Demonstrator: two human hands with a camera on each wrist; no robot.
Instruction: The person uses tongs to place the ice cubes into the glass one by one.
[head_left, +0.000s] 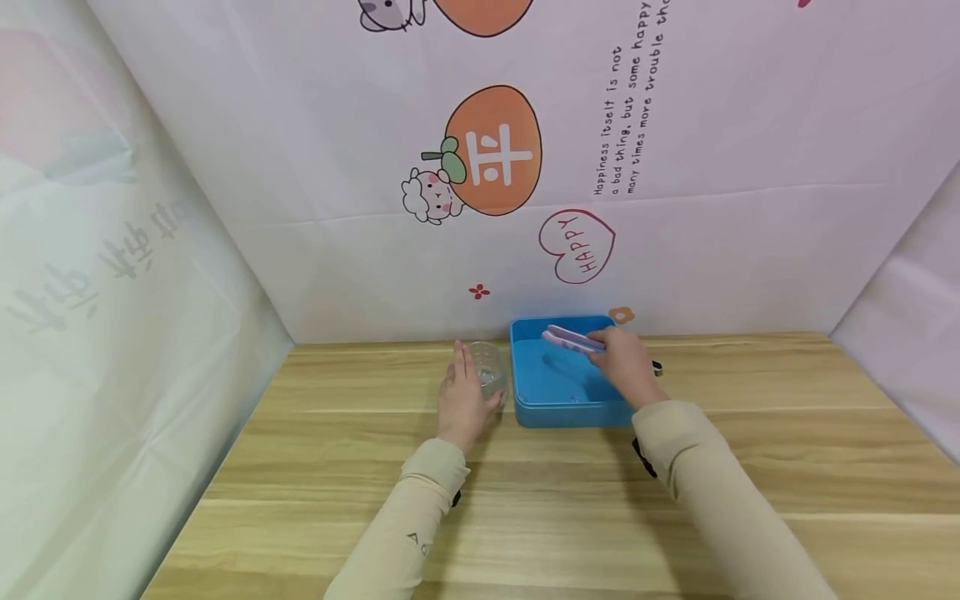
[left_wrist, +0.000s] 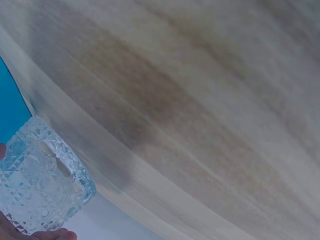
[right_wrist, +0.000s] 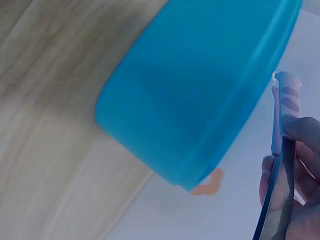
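My left hand (head_left: 461, 404) grips a clear glass cup (head_left: 489, 371) that stands on the table just left of a blue box. In the left wrist view the cup (left_wrist: 45, 175) shows a cut diamond pattern, with fingertips (left_wrist: 55, 234) curled against its side. My right hand (head_left: 628, 367) holds a pair of tongs (head_left: 572, 338) over the box (head_left: 573, 414). Pink ends point left above the box, and the metal arms run back through the hand, as the tongs (right_wrist: 285, 165) in the right wrist view show. Between the pink ends I make out nothing clearly.
The open-topped blue box has raised walls and stands near the back wall (head_left: 375, 283). Small, unclear specks (head_left: 574, 398) lie along its front inside edge. White printed sheets enclose the wooden table (head_left: 555, 517) at the back and sides.
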